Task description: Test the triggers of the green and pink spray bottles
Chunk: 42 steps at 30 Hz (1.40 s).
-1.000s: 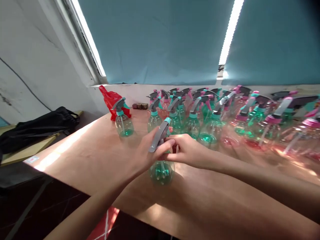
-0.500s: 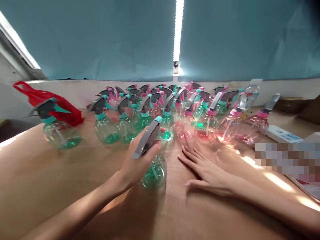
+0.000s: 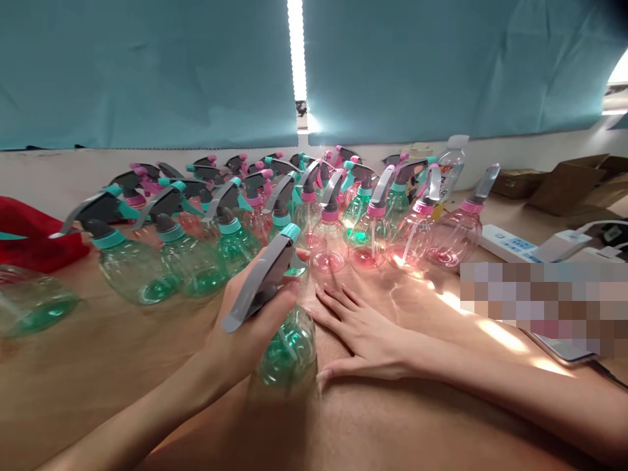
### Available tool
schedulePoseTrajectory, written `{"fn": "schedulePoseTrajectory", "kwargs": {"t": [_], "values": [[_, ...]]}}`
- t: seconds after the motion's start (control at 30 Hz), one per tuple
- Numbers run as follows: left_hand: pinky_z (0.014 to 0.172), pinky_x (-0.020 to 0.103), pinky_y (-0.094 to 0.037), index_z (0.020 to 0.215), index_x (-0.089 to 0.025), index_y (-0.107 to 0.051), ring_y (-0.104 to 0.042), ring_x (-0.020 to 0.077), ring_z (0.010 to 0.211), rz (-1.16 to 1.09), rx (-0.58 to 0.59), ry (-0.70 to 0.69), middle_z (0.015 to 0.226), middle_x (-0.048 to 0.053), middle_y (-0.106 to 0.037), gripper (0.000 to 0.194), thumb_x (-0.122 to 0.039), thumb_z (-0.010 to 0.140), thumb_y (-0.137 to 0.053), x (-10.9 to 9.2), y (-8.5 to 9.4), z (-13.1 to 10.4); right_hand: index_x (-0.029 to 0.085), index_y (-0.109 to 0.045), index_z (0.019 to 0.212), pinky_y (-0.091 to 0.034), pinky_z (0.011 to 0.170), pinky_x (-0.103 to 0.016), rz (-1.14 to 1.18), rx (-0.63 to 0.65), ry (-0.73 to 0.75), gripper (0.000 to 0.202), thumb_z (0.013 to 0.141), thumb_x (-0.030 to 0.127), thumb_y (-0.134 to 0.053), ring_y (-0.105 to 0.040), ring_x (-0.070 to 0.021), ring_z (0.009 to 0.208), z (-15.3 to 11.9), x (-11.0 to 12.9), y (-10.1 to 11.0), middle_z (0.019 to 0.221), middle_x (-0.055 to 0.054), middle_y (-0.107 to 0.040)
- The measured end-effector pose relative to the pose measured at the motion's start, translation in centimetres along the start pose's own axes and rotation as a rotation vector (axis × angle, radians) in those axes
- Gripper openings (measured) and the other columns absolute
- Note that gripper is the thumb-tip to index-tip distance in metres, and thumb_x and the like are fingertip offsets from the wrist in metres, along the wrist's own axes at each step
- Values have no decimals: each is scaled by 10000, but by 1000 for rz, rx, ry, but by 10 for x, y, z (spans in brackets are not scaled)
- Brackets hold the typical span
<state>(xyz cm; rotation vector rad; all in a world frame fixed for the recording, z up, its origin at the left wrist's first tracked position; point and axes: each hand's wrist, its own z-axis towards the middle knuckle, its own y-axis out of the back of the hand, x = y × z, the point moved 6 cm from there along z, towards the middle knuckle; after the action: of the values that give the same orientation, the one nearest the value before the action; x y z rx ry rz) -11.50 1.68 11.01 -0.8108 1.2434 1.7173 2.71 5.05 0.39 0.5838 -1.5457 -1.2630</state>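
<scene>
one wooden table; left hand grips one green bottle; right hand spread flat

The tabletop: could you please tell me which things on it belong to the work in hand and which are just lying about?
Likely in the work:
- green spray bottle in the left hand
- other green spray bottles
- pink spray bottles

Likely just lying about:
- red bag
- power strip
- cardboard box
- clear drinks bottle
</scene>
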Motion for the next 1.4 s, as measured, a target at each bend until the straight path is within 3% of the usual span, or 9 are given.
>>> {"fn": "schedulePoseTrajectory", "kwargs": {"t": [0.17,0.27,0.53,0.73,0.9,1.1,1.27,1.4], "values": [[856,325,-543,1191,-257,-620,-675,216,993,-55,19,18,1189,39,-684,404,-260,787,-595,6,-1,1,155,-265,1561,16,1197,-574,0,-9,17,1014,819,838,-377,-17,-346,1513,5,-2,3,1635,-191,-149],[894,331,-553,1212,-275,-617,-675,219,1036,-74,29,15,1281,36,-656,423,-271,791,-594,8,0,0,174,-243,1567,33,1193,-577,-15,1,29,1004,825,838,-368,5,-335,1515,10,-3,3,1643,-169,-127],[800,348,-556,1249,-300,-607,-701,223,930,-30,53,-53,971,22,-751,429,-274,828,-530,2,0,3,170,-278,1559,13,1190,-593,-44,-27,43,1019,803,839,-417,-42,-365,1510,15,-4,3,1637,-176,-153],[772,334,-557,1176,-314,-641,-687,204,911,-25,31,-86,1184,12,-700,377,-238,824,-531,2,6,7,163,-271,1560,12,1194,-582,-74,-17,24,1056,780,864,-395,-96,-361,1507,18,-7,2,1626,-178,-199],[736,300,-526,1148,-275,-626,-637,156,785,-29,59,-116,1055,3,-695,345,-201,831,-514,3,7,10,138,-299,1549,23,1202,-556,-76,-20,6,1088,760,881,-386,-78,-355,1510,17,-5,3,1621,-189,-204],[654,283,-482,1096,-269,-596,-569,141,692,-33,65,-93,887,-10,-625,260,-231,855,-506,5,7,9,137,-298,1550,16,1202,-572,-89,-75,19,1114,736,888,-414,-105,-364,1506,14,-4,1,1616,-194,-216],[551,286,-364,895,-255,-558,-509,139,615,2,54,-112,682,-42,-430,56,-248,858,-517,5,9,9,140,-305,1548,19,1197,-581,-87,-91,18,1109,738,890,-408,-128,-370,1501,13,-4,0,1606,-198,-237],[514,297,-309,926,-258,-576,-380,123,521,-14,69,-57,626,-57,-398,102,-245,839,-523,10,9,10,134,-319,1542,44,1195,-571,-89,-92,15,1111,737,896,-388,-137,-360,1502,14,-3,1,1601,-210,-238]]}}
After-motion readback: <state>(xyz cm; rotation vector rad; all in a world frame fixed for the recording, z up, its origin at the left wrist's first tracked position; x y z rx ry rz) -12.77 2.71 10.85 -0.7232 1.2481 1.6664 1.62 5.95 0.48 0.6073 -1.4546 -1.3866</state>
